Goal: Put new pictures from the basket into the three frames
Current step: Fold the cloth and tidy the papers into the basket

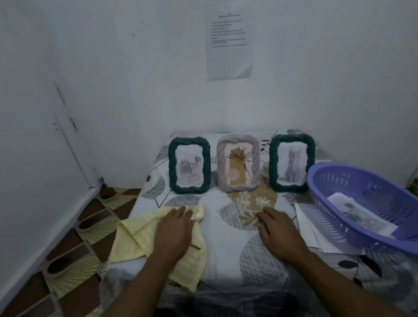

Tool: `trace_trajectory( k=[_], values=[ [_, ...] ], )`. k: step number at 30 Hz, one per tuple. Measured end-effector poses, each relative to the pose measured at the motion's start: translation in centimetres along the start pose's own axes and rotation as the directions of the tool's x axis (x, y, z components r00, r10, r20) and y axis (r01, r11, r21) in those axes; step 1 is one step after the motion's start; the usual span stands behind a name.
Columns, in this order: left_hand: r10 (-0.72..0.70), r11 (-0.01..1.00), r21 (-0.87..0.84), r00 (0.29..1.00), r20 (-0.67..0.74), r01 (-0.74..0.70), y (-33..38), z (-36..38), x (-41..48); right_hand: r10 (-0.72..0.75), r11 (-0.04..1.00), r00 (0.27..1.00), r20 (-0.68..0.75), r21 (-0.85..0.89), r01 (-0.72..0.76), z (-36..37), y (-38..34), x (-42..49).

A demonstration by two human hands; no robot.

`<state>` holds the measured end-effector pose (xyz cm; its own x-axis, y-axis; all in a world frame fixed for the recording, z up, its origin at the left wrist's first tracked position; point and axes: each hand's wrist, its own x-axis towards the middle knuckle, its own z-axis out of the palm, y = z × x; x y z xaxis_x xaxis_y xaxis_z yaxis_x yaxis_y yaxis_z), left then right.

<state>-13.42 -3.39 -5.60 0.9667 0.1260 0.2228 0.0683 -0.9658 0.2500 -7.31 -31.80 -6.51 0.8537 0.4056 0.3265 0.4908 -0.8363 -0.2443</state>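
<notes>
frames (239, 165): two green, one grey | upright | pictures inside

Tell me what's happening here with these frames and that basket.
A person's left hand lies flat on a yellow cloth and the right hand rests on the patterned cover, holding nothing. Three frames stand upright at the back, each with a picture in it. The purple basket on the right holds loose pictures, untouched.
</notes>
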Motion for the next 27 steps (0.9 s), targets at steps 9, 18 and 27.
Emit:
trace_trajectory(
  k=[9,18,27],
  values=[
    [0.140,0.789,-0.603,0.990,-0.014,-0.120,6.7,-5.1,2.1,0.181,0.289,0.876,0.447,0.827,-0.482,-4.5,-8.4,3.5],
    [0.153,0.466,-0.864,0.945,0.289,0.188,8.6,-7.0,2.5,0.094,0.181,0.897,0.432,0.878,-0.442,-9.7,-6.5,4.8],
    [0.328,0.421,-0.905,0.921,0.211,0.057,10.6,-9.5,4.5,-0.030,0.264,0.901,0.432,0.873,-0.410,-16.2,-4.0,8.6]
  ],
)
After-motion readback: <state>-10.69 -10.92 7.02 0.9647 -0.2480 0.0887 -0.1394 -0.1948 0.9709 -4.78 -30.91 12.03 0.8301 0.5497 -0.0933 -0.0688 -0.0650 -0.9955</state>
